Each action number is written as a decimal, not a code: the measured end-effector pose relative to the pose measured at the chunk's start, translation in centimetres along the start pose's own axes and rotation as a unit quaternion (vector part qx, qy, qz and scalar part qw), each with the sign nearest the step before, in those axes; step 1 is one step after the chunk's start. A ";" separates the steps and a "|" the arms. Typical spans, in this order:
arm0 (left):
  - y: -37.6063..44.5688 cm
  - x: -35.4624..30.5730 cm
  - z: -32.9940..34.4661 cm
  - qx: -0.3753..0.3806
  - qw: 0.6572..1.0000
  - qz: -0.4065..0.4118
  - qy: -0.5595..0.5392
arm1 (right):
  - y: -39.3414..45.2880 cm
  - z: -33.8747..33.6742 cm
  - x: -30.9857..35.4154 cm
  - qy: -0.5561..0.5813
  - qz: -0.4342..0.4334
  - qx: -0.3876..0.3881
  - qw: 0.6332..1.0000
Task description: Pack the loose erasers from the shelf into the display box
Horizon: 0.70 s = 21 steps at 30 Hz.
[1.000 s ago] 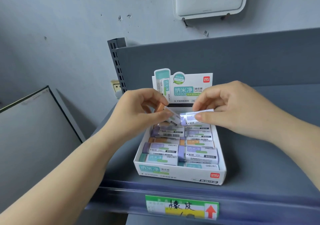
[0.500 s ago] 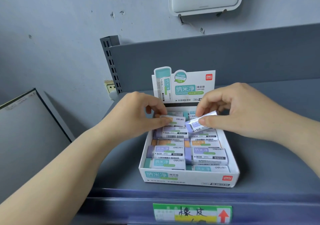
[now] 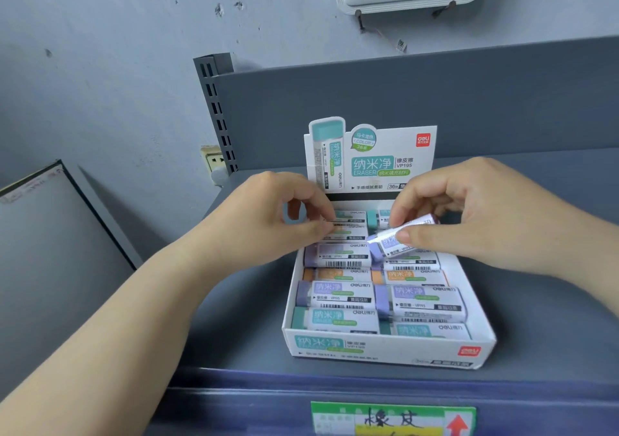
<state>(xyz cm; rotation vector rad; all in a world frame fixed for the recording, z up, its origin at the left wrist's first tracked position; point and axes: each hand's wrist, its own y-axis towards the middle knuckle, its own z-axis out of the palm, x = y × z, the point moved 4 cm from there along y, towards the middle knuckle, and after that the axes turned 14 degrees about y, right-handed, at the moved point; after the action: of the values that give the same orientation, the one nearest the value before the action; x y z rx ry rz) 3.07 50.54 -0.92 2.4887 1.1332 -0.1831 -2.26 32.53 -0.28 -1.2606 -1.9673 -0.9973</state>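
A white display box (image 3: 388,348) with a tall printed back card stands on the grey shelf (image 3: 536,301), holding several sleeved erasers in purple, orange and green. My left hand (image 3: 268,221) pinches an orange-ended eraser (image 3: 341,231) flat against the back-left rows inside the box. My right hand (image 3: 475,214) pinches a purple eraser (image 3: 398,238), tilted, just above the back-right rows.
The shelf's grey back panel (image 3: 402,100) rises behind the box, with a slotted upright (image 3: 214,107) at its left. A price label (image 3: 392,419) sits on the shelf's front edge. A dark-framed board (image 3: 50,251) leans at the left; a white device hangs on the wall.
Both hands have lowered their erasers towards the back of the box. The left one now lies flat on the rows; the right one has tipped downward. The camera has moved closer.
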 end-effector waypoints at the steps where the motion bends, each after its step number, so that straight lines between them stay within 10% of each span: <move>1: -0.1 0.0 -0.1 0.004 1.000 -0.003 -0.014 | 0.0 0.1 0.0 -0.004 0.000 -0.001 1.000; 21: -0.7 -0.6 0.4 0.048 0.999 -0.006 -0.023 | -0.5 0.2 0.4 -0.069 -0.013 0.013 0.997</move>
<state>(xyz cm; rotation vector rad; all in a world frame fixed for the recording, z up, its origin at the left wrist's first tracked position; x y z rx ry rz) 2.14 50.36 -1.31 2.5488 1.1453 -0.3036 -2.94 32.79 -0.24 -1.3244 -2.0985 -0.9156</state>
